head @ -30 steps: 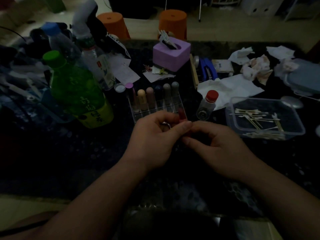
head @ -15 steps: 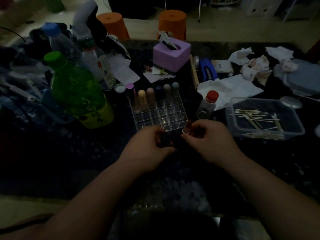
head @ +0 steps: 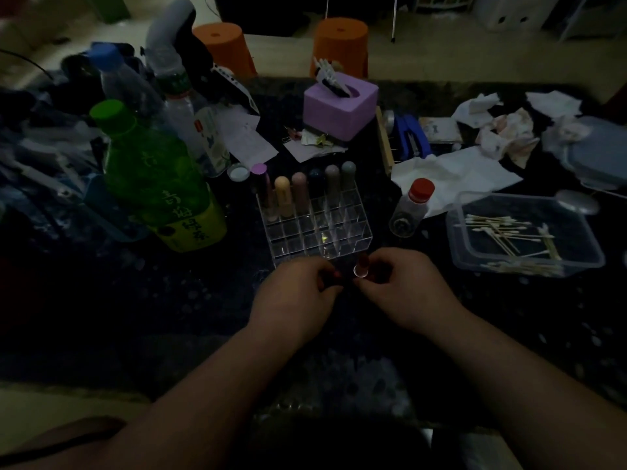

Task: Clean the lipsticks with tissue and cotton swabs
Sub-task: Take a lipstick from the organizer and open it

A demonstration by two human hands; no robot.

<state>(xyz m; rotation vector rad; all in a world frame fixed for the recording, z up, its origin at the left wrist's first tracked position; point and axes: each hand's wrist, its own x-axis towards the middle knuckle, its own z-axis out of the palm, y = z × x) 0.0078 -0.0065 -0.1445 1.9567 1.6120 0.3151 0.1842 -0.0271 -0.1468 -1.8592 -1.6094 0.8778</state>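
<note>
Thumb and fingers of the right hand (head: 407,293) pinch a red lipstick (head: 361,265); the left hand (head: 295,295) curls around a dark piece (head: 334,279), unclear what. Just beyond stands the clear organizer (head: 353,245), swab tray (head: 455,239) farther right.

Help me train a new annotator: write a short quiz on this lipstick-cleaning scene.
1. True or false: the cotton swabs lie in the clear plastic tub.
2. How many capped lipsticks stand in the back row of the acrylic organizer? A three, B six, C nine.
3. Which hand holds the uncapped lipstick?
Key: 1 true; 2 B; 3 the right hand.
</note>
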